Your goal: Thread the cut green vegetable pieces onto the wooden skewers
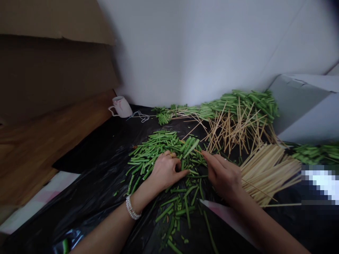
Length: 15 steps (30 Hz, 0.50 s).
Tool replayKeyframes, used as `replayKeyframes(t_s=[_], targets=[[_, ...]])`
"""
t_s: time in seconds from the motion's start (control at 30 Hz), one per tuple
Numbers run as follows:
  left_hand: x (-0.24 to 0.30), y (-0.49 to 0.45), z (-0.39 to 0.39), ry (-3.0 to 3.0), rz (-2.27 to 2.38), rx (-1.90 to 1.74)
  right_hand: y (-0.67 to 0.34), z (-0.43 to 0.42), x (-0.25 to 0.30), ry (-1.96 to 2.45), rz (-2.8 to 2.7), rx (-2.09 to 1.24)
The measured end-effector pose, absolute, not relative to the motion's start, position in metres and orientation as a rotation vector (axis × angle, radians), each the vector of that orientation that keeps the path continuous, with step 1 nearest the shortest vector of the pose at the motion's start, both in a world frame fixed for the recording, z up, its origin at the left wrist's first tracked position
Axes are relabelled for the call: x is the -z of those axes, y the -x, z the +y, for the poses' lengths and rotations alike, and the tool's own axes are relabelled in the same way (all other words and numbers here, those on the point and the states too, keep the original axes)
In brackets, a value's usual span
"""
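Note:
Cut green bean pieces [148, 151] lie heaped on black plastic sheeting. My left hand [165, 167], with a ring and a beaded bracelet, rests at the near side of this heap. Its thumb stands apart from the fingers, whose tips are partly hidden among the beans; I see nothing held there. My right hand [225, 174] is closed round a thin bamboo skewer [197, 151], which slants up to the left. Several bean pieces [191, 145] sit side by side across the skewer's far part, above the heap.
Bean-loaded skewers [238, 106] are stacked along the white wall, their bare sticks pointing towards me. Loose bamboo skewers [270, 173] lie right of my right hand. A mug [122, 107] stands back left beside a string [141, 115]. Cardboard [53, 63] rises at left; a white box [304, 102] stands right.

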<state>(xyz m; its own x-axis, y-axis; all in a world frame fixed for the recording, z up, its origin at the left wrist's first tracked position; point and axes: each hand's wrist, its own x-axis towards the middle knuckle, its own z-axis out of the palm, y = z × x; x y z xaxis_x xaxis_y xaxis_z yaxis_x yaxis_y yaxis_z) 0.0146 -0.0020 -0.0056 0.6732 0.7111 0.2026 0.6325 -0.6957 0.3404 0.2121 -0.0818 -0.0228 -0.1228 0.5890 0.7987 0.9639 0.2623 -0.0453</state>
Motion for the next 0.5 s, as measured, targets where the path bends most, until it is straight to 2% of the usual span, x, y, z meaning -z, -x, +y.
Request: replayKeyframes(t_s=[0.13,0.27,0.5], targets=[[0.004,-0.015,-0.003,-2.582,1.057,-0.512,-0.212,-0.082,0.023,1.416,-1.807,0.637],[0.002,-0.013,0.002,-2.377,1.006,-0.770,-0.213,-0.081,0.024,1.415,-1.792,0.632],[0.006,-0.010,0.019,-1.605,0.961,-1.041,-0.210,-0.082,0.023,1.403,-1.826,0.630]])
